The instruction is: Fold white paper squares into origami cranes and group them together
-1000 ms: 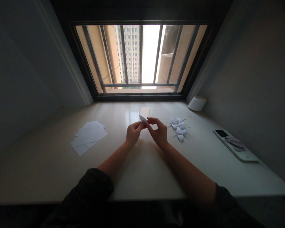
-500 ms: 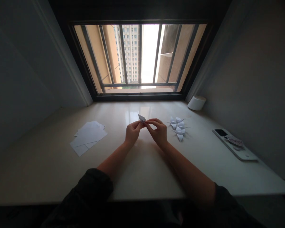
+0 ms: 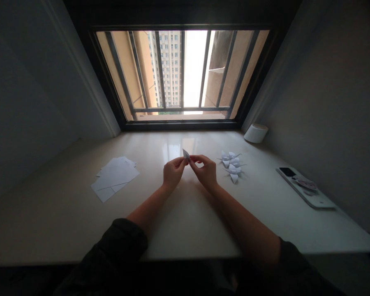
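Left hand [image 3: 173, 172] and right hand [image 3: 206, 170] pinch a small folded paper [image 3: 186, 154] between them over the middle of the table [image 3: 185, 230], seemingly steadying it from both sides; loose sheets [image 3: 119, 174] lie left, folded figures [image 3: 233, 167] right, apparently set out of the hands' way.

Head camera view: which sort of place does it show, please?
Probably a room in a home: a pale worktop runs between two walls to a barred window, and a tall building stands outside.
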Tool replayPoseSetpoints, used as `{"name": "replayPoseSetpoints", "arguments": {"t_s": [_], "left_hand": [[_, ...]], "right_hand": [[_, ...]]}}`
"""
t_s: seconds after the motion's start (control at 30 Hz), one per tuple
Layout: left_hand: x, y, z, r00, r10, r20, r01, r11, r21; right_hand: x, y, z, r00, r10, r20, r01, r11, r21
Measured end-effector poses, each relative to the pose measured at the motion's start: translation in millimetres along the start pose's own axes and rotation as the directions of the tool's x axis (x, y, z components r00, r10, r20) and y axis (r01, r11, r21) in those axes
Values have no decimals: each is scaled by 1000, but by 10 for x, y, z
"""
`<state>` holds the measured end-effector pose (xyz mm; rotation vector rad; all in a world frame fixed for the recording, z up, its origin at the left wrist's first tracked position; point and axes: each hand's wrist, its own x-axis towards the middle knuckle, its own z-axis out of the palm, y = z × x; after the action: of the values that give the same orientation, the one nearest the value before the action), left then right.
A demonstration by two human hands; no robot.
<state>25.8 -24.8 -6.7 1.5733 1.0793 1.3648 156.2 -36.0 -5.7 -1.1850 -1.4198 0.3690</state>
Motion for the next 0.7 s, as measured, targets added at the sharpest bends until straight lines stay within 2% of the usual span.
{"name": "replayPoseSetpoints", "arguments": {"t_s": [0.1, 0.17, 0.27, 0.4, 0.47, 0.57, 0.7], "left_hand": [[-5, 20, 1, 999, 6, -40, -5, 999, 48], [-18, 48, -5, 998, 25, -63, -20, 996, 92], [-45, 105, -18, 990, 92, -107, -72, 981, 179], [-74, 176, -22, 969, 187, -163, -141, 956, 256], [-80, 202, -15, 958, 227, -175, -178, 950, 255], [-84, 227, -5, 953, 254, -168, -210, 947, 242], [-83, 244, -5, 965, 229, -129, -200, 957, 208]], "right_hand": [[38, 71, 31, 978, 195, 76, -208, 945, 251], [63, 124, 51, 946, 285, 155, -324, 844, 427], [84, 173, 70, 895, 355, 271, -446, 709, 545], [85, 166, 66, 840, 388, 380, -542, 555, 631], [82, 153, 57, 822, 387, 417, -568, 509, 647], [80, 146, 43, 807, 387, 447, -590, 485, 646], [80, 148, 35, 801, 373, 468, -598, 484, 639]]}}
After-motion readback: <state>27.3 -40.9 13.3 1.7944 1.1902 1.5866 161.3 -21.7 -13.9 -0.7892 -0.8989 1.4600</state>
